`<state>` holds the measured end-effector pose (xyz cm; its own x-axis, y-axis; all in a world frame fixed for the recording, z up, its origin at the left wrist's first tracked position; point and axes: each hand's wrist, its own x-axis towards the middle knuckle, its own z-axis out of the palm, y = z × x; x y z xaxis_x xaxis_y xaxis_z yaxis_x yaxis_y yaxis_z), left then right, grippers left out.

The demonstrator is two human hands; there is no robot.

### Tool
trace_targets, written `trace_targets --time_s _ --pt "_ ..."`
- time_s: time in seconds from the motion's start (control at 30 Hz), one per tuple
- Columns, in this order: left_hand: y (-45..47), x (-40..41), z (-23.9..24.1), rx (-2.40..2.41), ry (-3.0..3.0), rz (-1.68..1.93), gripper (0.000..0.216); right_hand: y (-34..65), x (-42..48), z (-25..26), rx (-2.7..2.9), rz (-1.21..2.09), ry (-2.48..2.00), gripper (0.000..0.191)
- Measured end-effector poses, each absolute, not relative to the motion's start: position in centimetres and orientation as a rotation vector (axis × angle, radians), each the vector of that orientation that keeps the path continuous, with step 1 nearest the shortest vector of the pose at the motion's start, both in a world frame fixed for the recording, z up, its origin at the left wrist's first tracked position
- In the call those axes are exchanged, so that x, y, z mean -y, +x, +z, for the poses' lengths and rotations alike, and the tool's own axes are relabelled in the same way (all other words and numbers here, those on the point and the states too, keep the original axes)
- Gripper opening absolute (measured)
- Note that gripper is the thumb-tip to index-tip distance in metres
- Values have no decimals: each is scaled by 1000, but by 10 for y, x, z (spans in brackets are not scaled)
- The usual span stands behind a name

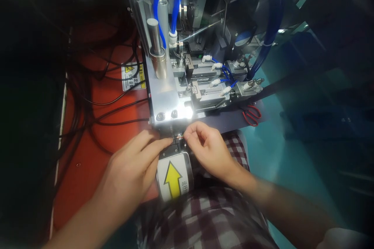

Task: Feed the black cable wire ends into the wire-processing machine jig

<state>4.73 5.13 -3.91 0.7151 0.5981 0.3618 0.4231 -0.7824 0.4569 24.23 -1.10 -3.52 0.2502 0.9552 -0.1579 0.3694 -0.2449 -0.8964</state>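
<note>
My left hand (136, 159) reaches in from the lower left, its fingertips closed at a small part (179, 137) in front of the metal machine block (166, 103). From the right, my right hand (209, 149) pinches at the same small part with thumb and forefinger. The part looks thin and slightly reddish, too small to name. Just below the fingers sits a dark fixture (175, 149). Under it is a white label with a yellow arrow (173, 179). What lies inside each pinch is mostly hidden by the fingertips.
Pneumatic slides (209, 93) with white fittings and blue tubes (177, 4) stand behind my hands. Red-handled pliers or scissors (251, 115) lie at the right edge. Black cables (87, 101) cross the orange surface (87, 175) on the left. A metal post (157, 50) rises nearby.
</note>
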Motion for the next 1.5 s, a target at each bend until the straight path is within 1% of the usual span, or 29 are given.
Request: trace_targets --time_s 0.1,0.2,0.27,0.43,0.7,0.93,1.2,1.27,1.37,1.4,1.43,1.5 --pt "48 -51 -40 -801 2585 716 23 242 8 -33 1155 1031 -1791 14" --pt "49 -52 -39 -798 2599 718 23 246 4 -30 1016 1275 -1796 16" --pt "49 -52 -38 -792 2607 724 23 251 4 -28 985 1346 -1814 18" --pt "49 -51 -38 -787 2589 705 24 250 10 -27 1168 986 -1839 15" --pt "49 -52 -37 -787 2592 711 23 238 6 -32 1285 832 -1721 14" --pt "50 -52 -38 -787 2588 734 23 244 10 -41 1203 963 -1691 16" --pt "49 -51 -38 -799 2574 718 24 241 9 -40 1144 1001 -1734 13" --pt "50 -51 -38 -798 2585 718 24 242 6 -37 1034 1111 -1764 14" --pt "51 -52 -36 -792 2599 719 24 247 2 -31 859 1465 -1765 25" --pt "51 -53 -36 -793 2602 716 24 249 2 -29 847 1520 -1761 27" --pt "51 -53 -36 -796 2604 712 24 250 2 -28 866 1484 -1769 27" --pt "51 -53 -35 -799 2609 706 24 250 4 -25 971 1238 -1791 19"
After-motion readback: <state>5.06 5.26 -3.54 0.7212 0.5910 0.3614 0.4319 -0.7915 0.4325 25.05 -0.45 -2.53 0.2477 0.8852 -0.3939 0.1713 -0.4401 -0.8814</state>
